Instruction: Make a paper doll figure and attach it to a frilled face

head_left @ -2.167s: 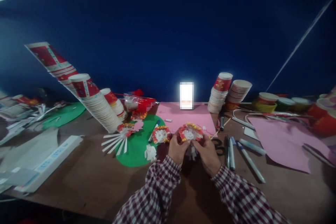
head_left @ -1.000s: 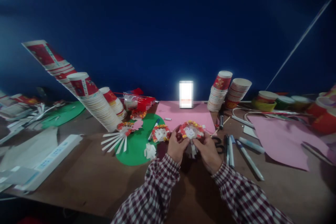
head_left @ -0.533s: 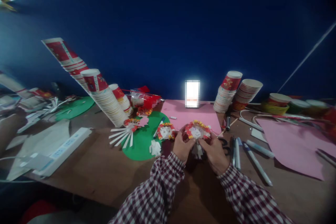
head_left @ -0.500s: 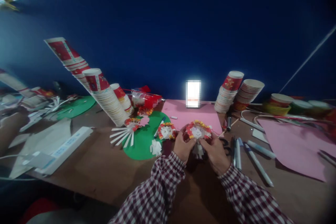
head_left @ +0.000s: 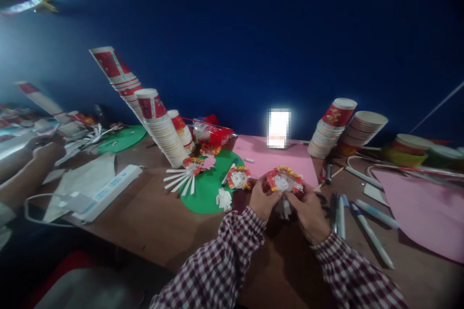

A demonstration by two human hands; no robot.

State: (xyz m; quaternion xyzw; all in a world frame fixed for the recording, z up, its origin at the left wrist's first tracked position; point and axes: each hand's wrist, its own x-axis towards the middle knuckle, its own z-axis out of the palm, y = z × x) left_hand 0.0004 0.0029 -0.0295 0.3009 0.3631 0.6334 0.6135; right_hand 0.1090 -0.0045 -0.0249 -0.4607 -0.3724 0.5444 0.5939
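Between my two hands is a paper craft figure (head_left: pixel 283 184) with a red-and-yellow ruffled rim and a pale drawn face. My left hand (head_left: pixel 263 200) pinches its lower left edge, and my right hand (head_left: pixel 308 210) grips its lower right side. A white paper strip hangs below the thumbs. Just left of my left hand lies a similar red-rimmed paper ring (head_left: pixel 239 178) on a green paper sheet (head_left: pixel 197 201). A white flower-shaped cutout (head_left: pixel 224 200) rests at that sheet's edge. Another piece with fanned white strips (head_left: pixel 181 181) lies farther left.
Paper cup stacks (head_left: pixel 159 128) lean at the left, and more cup stacks (head_left: pixel 328 128) stand at the right. Pens (head_left: pixel 373 236) and pink paper (head_left: pixel 424 207) lie right of my hands. A power strip (head_left: pixel 108 193) is at left, beyond which another person's arm (head_left: pixel 32 164) shows.
The view has swung left, so everything sits farther right in the picture. Another person's arms show more at the left. Both hands keep hold of the paper figure.
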